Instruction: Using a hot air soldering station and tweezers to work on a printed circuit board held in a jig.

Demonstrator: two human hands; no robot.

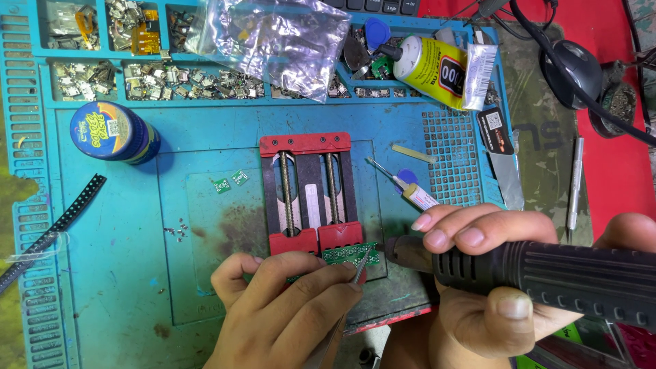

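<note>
My left hand [287, 307] grips thin metal tweezers [360, 268], their tip resting on a small green circuit board [348, 253]. The board sits clamped at the near end of a red and black board holder [305, 188] on a blue work mat [123, 266]. My right hand [478, 273] is wrapped around a thick black hot-air tool [547, 273]. Its dark metal nozzle [406, 251] points left, close beside the green board.
Two tiny green boards [230, 182] lie left of the holder. A blue round tin [113, 131], a black component strip [48, 232], a small syringe tube [410, 191], a glue bottle [430, 68], a plastic bag [273, 37] and trays of small metal parts [184, 82] surround the mat. A mouse [570, 61] lies at right.
</note>
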